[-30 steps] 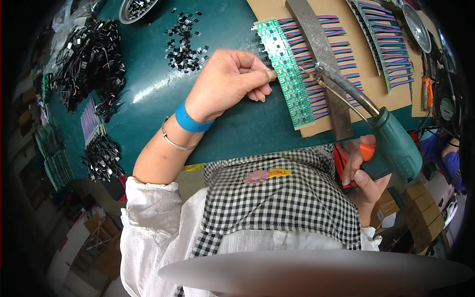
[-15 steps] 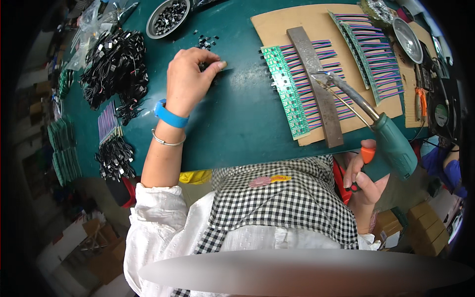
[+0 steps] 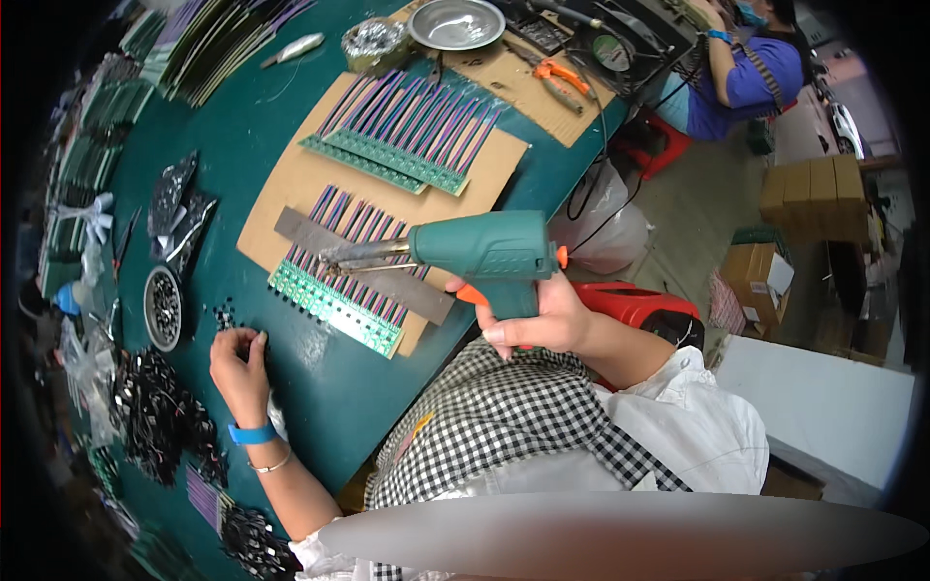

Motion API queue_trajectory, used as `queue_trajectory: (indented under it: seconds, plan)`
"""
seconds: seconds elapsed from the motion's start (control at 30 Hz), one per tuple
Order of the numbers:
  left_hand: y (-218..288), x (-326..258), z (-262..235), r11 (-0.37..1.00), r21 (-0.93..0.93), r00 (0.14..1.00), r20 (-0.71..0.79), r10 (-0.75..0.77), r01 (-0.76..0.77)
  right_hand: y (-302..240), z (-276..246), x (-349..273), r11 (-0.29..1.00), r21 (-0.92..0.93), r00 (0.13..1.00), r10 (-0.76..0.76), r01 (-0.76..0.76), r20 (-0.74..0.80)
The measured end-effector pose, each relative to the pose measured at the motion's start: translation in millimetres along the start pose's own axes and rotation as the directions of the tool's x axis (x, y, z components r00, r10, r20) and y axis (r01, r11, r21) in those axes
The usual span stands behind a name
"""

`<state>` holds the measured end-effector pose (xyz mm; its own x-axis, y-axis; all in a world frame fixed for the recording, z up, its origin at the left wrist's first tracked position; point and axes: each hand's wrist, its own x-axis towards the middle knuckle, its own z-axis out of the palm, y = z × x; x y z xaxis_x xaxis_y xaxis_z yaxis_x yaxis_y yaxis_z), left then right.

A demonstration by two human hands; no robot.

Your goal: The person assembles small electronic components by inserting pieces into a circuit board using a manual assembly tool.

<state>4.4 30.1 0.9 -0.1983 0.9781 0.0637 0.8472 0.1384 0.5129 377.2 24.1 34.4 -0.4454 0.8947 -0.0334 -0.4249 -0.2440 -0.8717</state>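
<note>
My right hand (image 3: 547, 315) is wrapped round the grip of a green soldering gun (image 3: 480, 247) with an orange trigger. Its metal tip points left over a flat metal bar (image 3: 407, 290). The bar lies across rows of thin coloured wires joined to a green circuit board strip (image 3: 334, 312), with small black parts along the strip's edge. Beside a little scatter of black components (image 3: 225, 312), my left hand (image 3: 239, 366) has its fingers curled and thumb close to the forefinger. Whatever is between those fingertips is too small to make out.
Wired circuit boards (image 3: 387, 160) lie on the cardboard (image 3: 262, 218). A bowl of small parts (image 3: 163, 308) and bundled black cables (image 3: 155, 416) are at left. At the back are a metal dish (image 3: 455, 24) and orange-handled pliers (image 3: 562, 82). A co-worker (image 3: 756, 82) sits far right.
The view has swung to the right, bringing the co-worker and boxes further in. The soldering gun stays in my right hand, and my left hand stays by the loose black components.
</note>
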Motion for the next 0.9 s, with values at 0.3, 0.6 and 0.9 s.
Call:
queue_trajectory:
  seconds: [0.3, 0.6, 0.9]
  plan:
    - [6, -4, -1, 1.0, 0.004, 0.99, -0.141, 0.006, -0.005, -1, -9, -1, 0.997, -0.017, 0.997, 0.074, -0.074, 0.024]
    - [101, -46, -10, 0.832, -0.435, 0.937, -0.221, 0.272, -0.344, 8, 16, 10, 0.998, 0.036, 0.993, 0.048, -0.052, 0.107]
    - [140, -55, 3, 0.508, -0.414, 0.613, -0.175, 0.77, -0.755, 8, 45, 12, 0.989, -0.07, 0.986, 0.138, -0.132, 0.093]
